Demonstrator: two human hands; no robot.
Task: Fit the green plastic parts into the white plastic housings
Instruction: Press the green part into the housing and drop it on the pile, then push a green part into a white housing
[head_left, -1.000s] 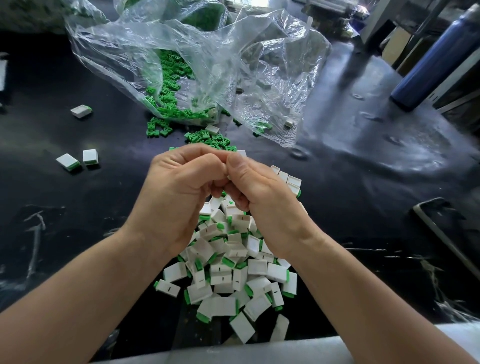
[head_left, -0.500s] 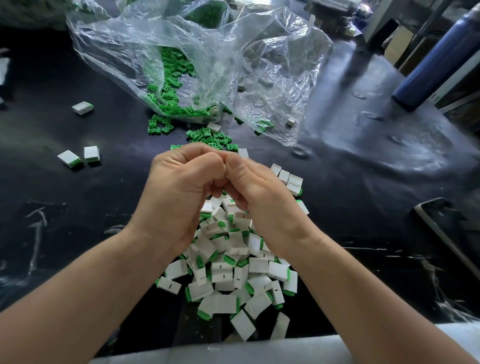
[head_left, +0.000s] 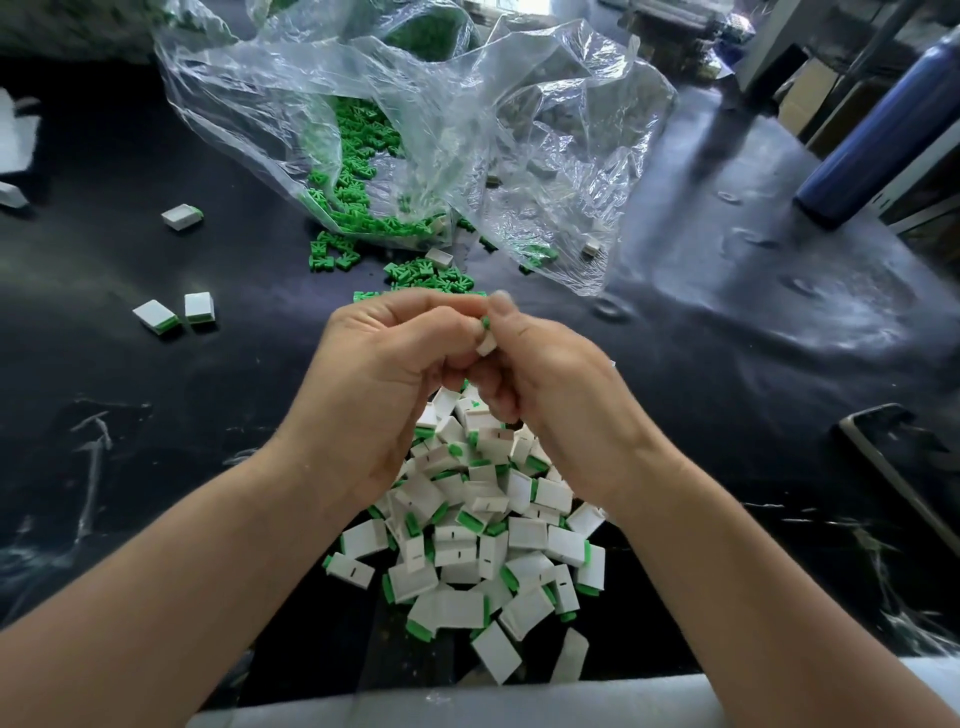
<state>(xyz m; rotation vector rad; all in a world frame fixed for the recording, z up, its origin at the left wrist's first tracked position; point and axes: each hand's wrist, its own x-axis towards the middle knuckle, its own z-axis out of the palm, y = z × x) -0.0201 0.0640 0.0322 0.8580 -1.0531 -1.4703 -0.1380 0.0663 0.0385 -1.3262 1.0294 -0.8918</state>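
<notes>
- Grip status, left: the left grip (head_left: 379, 379) has its fingers curled, and its thumb tip presses one side of a white housing (head_left: 487, 345).
- Grip status, right: the right grip (head_left: 561, 405) has its fingers curled and pinches the same white housing from the opposite side, thumb tip uppermost.
- Position of the workpiece: the white housing sits between the two thumb tips, above the table (head_left: 156, 441) and clear of it.
- Green part (head_left: 485, 323): its end protrudes from the top of the white housing, directly under the right thumb tip. How far it is seated cannot be told.
- Pile of assembled pieces (head_left: 467, 551): white housings with green edges, heaped on the table directly below and nearer than both grips and partly covered by them.
- Loose green parts (head_left: 426, 274): scattered on the table just beyond the grips, with one bare white piece (head_left: 439, 257) among them.
- Clear plastic bag (head_left: 467, 130): it lies open further beyond the grips, with more green parts inside.
- Three assembled pieces lie well to the left of the left grip: a pair (head_left: 174, 314) side by side, and a single one (head_left: 182, 216) further off.
- Blue bottle (head_left: 878, 140): far beyond and to the right of the right grip.
</notes>
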